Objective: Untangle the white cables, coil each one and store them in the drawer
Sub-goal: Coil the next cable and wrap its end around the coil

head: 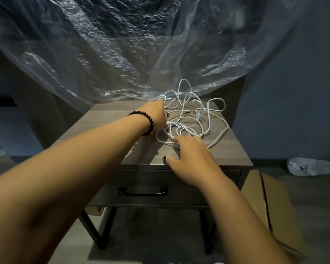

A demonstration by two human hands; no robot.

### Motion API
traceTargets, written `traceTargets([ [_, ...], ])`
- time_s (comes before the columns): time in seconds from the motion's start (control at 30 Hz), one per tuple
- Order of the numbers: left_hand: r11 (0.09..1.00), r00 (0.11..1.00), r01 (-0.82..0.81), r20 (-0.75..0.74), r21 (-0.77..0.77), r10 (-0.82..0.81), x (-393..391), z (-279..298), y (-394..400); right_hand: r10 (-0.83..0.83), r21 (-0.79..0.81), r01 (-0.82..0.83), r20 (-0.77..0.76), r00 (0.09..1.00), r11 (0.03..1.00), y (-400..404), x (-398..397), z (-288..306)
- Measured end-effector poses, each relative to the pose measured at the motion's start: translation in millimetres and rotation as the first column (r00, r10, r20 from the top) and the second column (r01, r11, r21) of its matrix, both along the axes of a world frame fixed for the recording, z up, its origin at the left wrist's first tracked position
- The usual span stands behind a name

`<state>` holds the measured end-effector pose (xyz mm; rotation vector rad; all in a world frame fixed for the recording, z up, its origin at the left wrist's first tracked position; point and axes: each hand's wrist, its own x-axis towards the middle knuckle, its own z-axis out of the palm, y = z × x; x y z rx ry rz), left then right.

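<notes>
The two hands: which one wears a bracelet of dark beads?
The left hand wears it: the dark bead bracelet circles its wrist as it reaches into the white cables. The right hand, at the tangle's near edge, has a bare wrist.

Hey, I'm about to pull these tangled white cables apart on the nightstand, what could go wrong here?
1. The white cables are still one knotted heap; tugging with the left hand while the right hand rests on the near loops may tighten knots.
2. Loops reach the right edge of the nightstand top and could slide off.
3. The drawer is closed, so coils may unravel while you open it.
</notes>
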<state>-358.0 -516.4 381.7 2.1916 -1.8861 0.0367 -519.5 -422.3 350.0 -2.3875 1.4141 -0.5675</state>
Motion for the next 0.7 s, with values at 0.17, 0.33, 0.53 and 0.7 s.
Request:
traceTargets([
  [0.17,0.999,0.998,-0.007,-0.062,-0.053,0.004,-7,-15,-31,0.014,-0.003,-0.014,-0.029,0.999,1.000,-4,0,0],
  [0.33,0.904,0.957,0.041,-0.243,-0.425,-0.157,-11,-24,-2,-0.004,-0.033,0.003,-0.038,0.999,0.999,-5,2,1],
  [0.53,0.801,0.838,-0.074,-0.472,-0.595,-0.273,8,-32,71,-0.043,-0.078,0.041,-0.023,0.999,0.996,-1,10,-2],
  [0.7,0.787,0.770,-0.152,-0.571,-0.598,-0.285,12,-40,147,-0.069,-0.102,0.063,-0.055,0.996,0.993,2,15,-6],
])
